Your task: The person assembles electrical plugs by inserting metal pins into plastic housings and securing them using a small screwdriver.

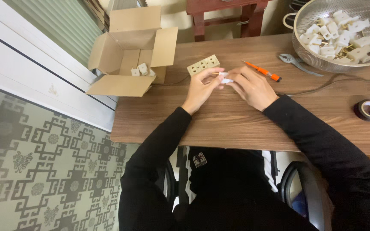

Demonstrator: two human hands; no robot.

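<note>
— Between our two hands, over the wooden table [236,124], sits a small white plug [225,78]. Our left hand [202,85] and right hand [251,87] both pinch it with curled fingers.

— We should grip it steady, I think. The beige socket block [203,65] is just behind; the orange screwdriver [262,71] is near.

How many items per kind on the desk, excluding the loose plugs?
Cardboard box: 1
Socket block: 1
Screwdriver: 1
Pliers: 1
Colander: 1
Tape roll: 1
Total: 6
</note>
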